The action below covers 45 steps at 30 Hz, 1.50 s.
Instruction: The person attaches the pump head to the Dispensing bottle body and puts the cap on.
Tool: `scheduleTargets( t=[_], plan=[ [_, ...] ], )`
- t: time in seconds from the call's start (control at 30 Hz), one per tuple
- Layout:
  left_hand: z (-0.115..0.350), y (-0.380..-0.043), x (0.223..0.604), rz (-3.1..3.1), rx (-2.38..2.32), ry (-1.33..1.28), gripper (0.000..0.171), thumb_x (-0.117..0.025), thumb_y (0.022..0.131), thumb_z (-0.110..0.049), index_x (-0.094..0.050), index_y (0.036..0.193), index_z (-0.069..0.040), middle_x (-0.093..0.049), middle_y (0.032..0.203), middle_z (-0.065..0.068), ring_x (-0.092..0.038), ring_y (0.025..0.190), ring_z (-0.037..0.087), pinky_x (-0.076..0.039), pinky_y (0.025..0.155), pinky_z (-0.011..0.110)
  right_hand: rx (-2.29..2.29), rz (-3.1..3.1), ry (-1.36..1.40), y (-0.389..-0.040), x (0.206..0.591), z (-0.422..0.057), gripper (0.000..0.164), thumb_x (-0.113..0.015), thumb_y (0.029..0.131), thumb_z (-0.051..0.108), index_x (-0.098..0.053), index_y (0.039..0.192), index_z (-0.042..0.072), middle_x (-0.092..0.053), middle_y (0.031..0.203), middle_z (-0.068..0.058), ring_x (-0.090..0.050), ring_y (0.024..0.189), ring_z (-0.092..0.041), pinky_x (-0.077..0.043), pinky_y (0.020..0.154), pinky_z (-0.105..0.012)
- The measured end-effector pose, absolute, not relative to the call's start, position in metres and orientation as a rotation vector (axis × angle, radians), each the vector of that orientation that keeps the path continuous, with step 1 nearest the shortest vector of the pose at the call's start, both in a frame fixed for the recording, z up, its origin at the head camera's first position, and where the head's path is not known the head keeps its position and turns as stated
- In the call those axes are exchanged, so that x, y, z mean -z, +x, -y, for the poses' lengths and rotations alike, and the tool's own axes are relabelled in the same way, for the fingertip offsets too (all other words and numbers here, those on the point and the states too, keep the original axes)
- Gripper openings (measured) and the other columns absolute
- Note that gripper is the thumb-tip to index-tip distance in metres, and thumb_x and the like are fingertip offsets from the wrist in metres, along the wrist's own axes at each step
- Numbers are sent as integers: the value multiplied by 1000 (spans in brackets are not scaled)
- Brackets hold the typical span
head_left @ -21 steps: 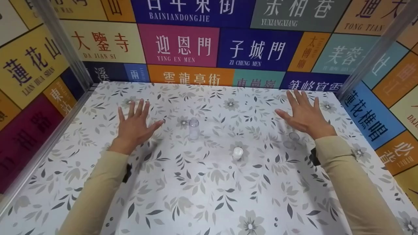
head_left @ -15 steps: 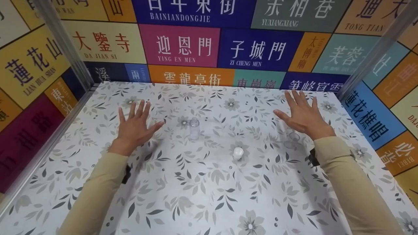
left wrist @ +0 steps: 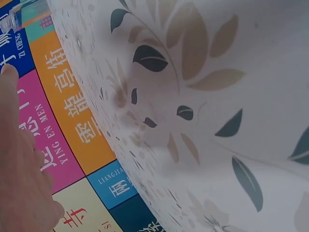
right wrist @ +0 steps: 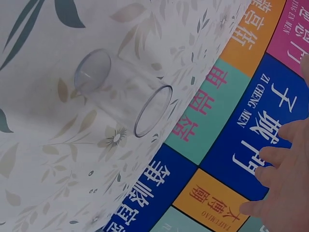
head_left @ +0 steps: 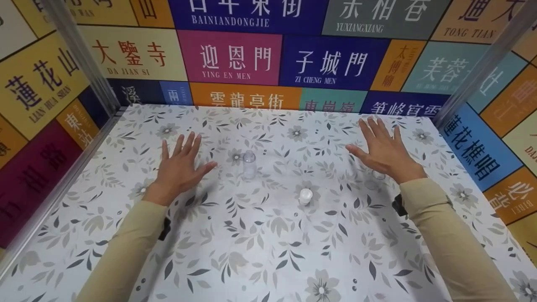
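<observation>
My left hand (head_left: 175, 173) hovers over the left part of the table with its fingers spread, holding nothing. On the opposite side my right hand (head_left: 387, 154), also with spread fingers and nothing in it, is above the table near a clear cup (head_left: 372, 184), which it partly covers in the head view. The right wrist view shows this transparent cup (right wrist: 126, 92) standing on the patterned surface, apart from the fingers. Between the hands is a small clear bottle (head_left: 249, 167), nearer the left hand. A small round white object (head_left: 306, 196), like a cap, sits right of the bottle.
The white table (head_left: 260, 251) has a grey leaf and flower pattern. Colourful panels (head_left: 235, 58) with Chinese lettering rise behind it and along both sides. Clear upright strips (head_left: 79, 54) stand at the back corners.
The left hand has shifted slightly right and towards the person. My right hand has moved a little to the left, covering more of the cup. The bottle and white object have stayed put.
</observation>
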State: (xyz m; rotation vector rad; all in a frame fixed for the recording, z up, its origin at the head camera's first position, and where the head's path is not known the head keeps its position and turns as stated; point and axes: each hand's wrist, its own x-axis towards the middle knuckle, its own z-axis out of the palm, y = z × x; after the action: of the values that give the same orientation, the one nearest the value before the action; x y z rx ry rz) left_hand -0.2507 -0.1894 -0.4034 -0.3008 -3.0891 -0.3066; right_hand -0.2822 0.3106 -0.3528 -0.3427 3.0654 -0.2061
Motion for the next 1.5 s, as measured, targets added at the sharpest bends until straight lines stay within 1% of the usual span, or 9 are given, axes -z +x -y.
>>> scheduleTargets(
  t=[0.2,0.37,0.53,0.77,0.93,1.13,1.27,1.37,1.5],
  plan=[
    [189,-246,407,3085,316,-318,88,-34,99,-67,-8,161,-10,-6,170,12,0,157,36,12,121,63,239,-3073,-422,-278,359,-307,93,-34,96,72,-4,162,15,-6,169,-20,0,156,-41,7,119,-68],
    [184,-243,408,3057,329,-346,89,-39,98,-66,-9,161,-10,-8,169,12,-2,157,36,9,122,63,254,-3091,-469,-275,361,-303,90,-35,97,70,-6,162,16,-7,169,-18,-3,156,-39,5,121,-66],
    [176,-240,410,3062,356,-369,91,-41,97,-67,-6,161,-12,-6,170,9,-1,157,34,8,122,63,226,-3101,-490,-272,364,-299,90,-34,97,71,-7,162,16,-8,169,-16,-3,156,-38,3,121,-66],
    [170,-234,416,3022,398,-401,90,-44,96,-65,-10,161,-13,-12,169,10,-8,156,36,4,122,64,253,-3088,-525,-268,373,-291,88,-37,97,70,-9,162,17,-10,169,-15,-4,156,-38,3,122,-65],
    [166,-231,420,3014,436,-416,90,-46,96,-63,-10,161,-12,-13,169,10,-6,156,37,3,122,64,270,-3078,-566,-265,376,-285,88,-37,97,70,-9,162,18,-10,169,-15,-5,156,-38,2,122,-64],
    [156,-226,420,3074,497,-373,90,-43,97,-65,-8,161,-12,-12,169,10,-6,156,39,2,124,61,303,-3044,-686,-262,377,-281,89,-46,96,65,-10,162,15,-9,169,-16,-6,156,-38,-7,124,-59],
    [147,-224,420,3121,520,-374,91,-43,97,-65,-9,161,-9,-13,169,11,-10,155,42,-1,123,63,317,-2995,-691,-259,380,-278,90,-50,96,63,-9,162,18,-5,170,-12,-10,155,-40,-16,122,-62],
    [140,-224,420,3132,567,-374,90,-42,97,-65,-9,161,-10,-20,167,13,-16,153,44,-3,123,64,365,-2958,-688,-256,382,-277,89,-56,95,56,-9,162,21,-5,171,-10,-19,153,-42,-26,116,-65],
    [134,-223,422,3127,640,-344,90,-42,97,-67,-9,162,-13,-31,162,16,-22,150,46,-7,122,66,446,-2921,-729,-253,386,-275,88,-63,95,45,-11,162,23,-6,171,-9,-29,149,-43,-36,111,-64]
  ],
)
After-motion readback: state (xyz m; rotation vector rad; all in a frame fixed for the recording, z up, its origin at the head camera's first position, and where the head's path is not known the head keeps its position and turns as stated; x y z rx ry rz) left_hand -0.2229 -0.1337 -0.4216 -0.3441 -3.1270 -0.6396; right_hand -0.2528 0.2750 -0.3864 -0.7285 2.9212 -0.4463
